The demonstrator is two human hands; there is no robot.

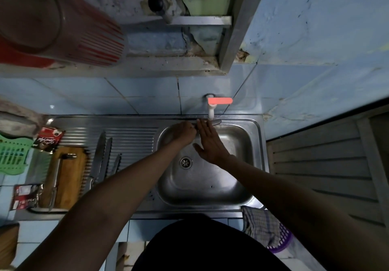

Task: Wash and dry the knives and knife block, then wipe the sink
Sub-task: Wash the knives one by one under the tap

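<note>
Steel sink (242, 161) at centre, knife block (67, 176) lying flat on the desk left of it, three knives (103, 155) on the ribbed drainboard between. Left hand (183, 133) curled round a knife handle under the tap (211, 111), blade (216, 121) mostly hidden. Right hand (207, 142) flat, fingers straight against that blade.

- A knife (210, 123) is lying crosswise at the far rim of the steel sink (242, 144), under the tap.
- Three knives (104, 155) are lying side by side left of the sink.
- The wooden knife block (69, 176) is lying flat beyond them.
</note>
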